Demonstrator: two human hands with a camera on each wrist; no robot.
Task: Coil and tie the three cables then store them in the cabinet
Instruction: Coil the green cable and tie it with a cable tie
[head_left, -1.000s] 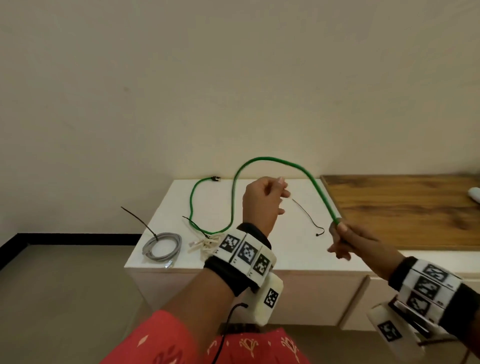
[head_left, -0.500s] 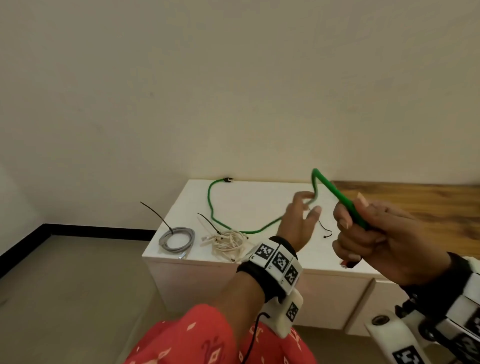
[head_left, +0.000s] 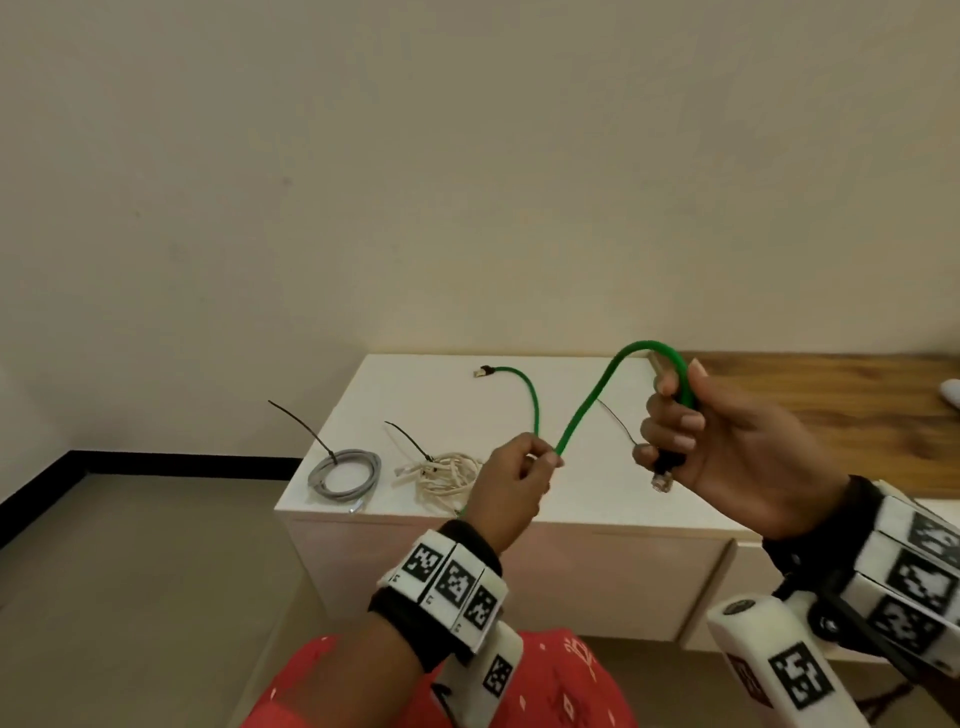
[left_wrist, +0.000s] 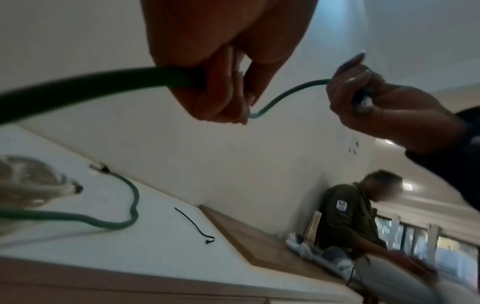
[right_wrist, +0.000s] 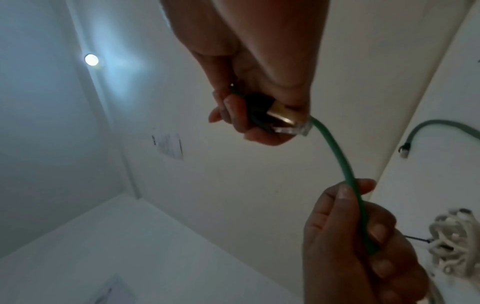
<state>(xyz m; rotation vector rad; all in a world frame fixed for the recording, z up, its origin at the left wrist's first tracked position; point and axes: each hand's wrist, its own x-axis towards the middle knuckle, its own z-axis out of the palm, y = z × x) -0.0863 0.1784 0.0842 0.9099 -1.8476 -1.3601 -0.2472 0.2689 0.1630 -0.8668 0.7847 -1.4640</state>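
Observation:
A green cable (head_left: 587, 405) arcs between my two hands above the white cabinet top (head_left: 415, 379). My right hand (head_left: 670, 415) grips it just behind one plug (head_left: 662, 480), which sticks out below the fist; in the right wrist view that plug (right_wrist: 280, 121) shows between the fingers. My left hand (head_left: 540, 462) pinches the cable lower down, left of the right hand. The cable's far plug (head_left: 483, 371) lies on the cabinet top. A grey coil (head_left: 345, 473) and a cream coil (head_left: 447, 473), each with a black tie on it, lie at the front left.
A loose black zip tie (head_left: 615, 421) lies on the cabinet top between my hands. A wooden top (head_left: 831, 395) adjoins on the right. Drawer fronts (head_left: 597, 582) face me below. Another person (left_wrist: 350, 216) sits further right.
My right hand has come up and left and now grips the cable at its plug end. My left hand let go, reached out open, and now pinches the cable lower down.

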